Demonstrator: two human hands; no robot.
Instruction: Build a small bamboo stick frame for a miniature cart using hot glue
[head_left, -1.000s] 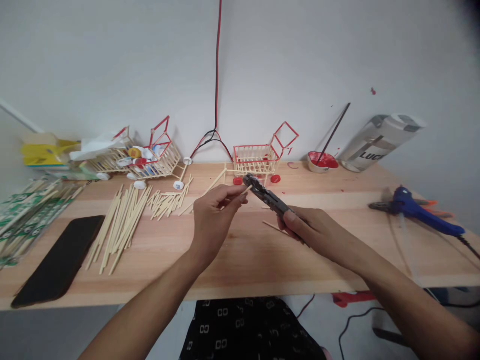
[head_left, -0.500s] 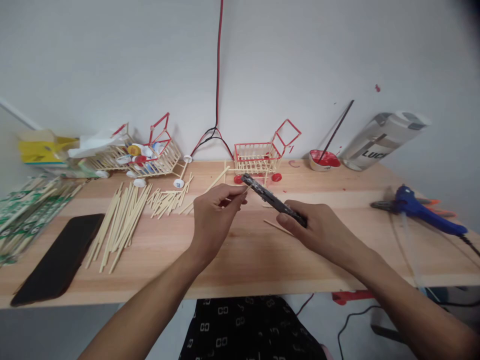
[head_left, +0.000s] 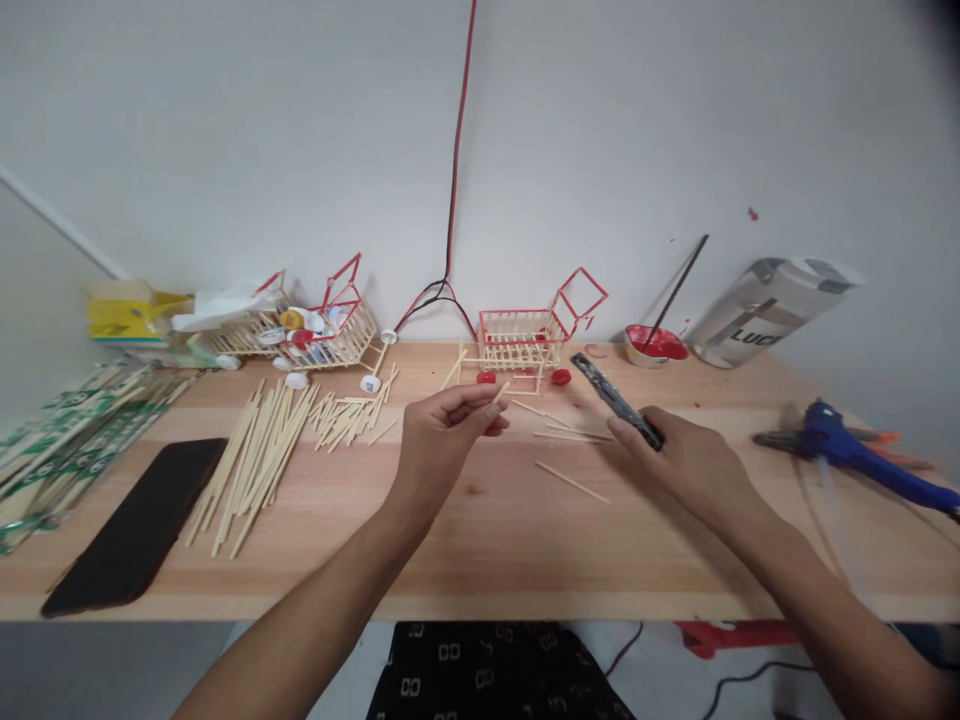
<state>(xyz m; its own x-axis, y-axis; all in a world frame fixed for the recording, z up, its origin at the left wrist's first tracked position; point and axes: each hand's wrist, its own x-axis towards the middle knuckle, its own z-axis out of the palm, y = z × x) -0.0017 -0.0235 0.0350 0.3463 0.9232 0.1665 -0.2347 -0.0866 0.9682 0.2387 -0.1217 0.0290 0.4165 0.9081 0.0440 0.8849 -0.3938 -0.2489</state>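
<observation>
My left hand (head_left: 446, 430) hovers over the middle of the wooden table (head_left: 487, 540), pinching a short wooden stick (head_left: 500, 392) between thumb and fingers. To its right, my right hand (head_left: 686, 465) is wrapped round the handles of dark pliers (head_left: 615, 400), whose jaws point up and left. The pliers' jaws stand apart from the stick. A few cut sticks (head_left: 571, 482) lie on the table between and below the hands. Behind them stands a small red-and-wood stick cart (head_left: 534, 335).
Long wooden sticks (head_left: 251, 462) and a black phone (head_left: 135, 525) lie at the left, with packets of sticks (head_left: 67, 440) beyond. A second cart with bottle caps (head_left: 315, 325) stands at the back left. Red paint bowl (head_left: 656, 345), silver can (head_left: 769, 300) and blue glue gun (head_left: 855, 450) sit at the right.
My right hand has drawn the pliers away to the right, off the stick held in my left hand. The view has shifted slightly left and down.
</observation>
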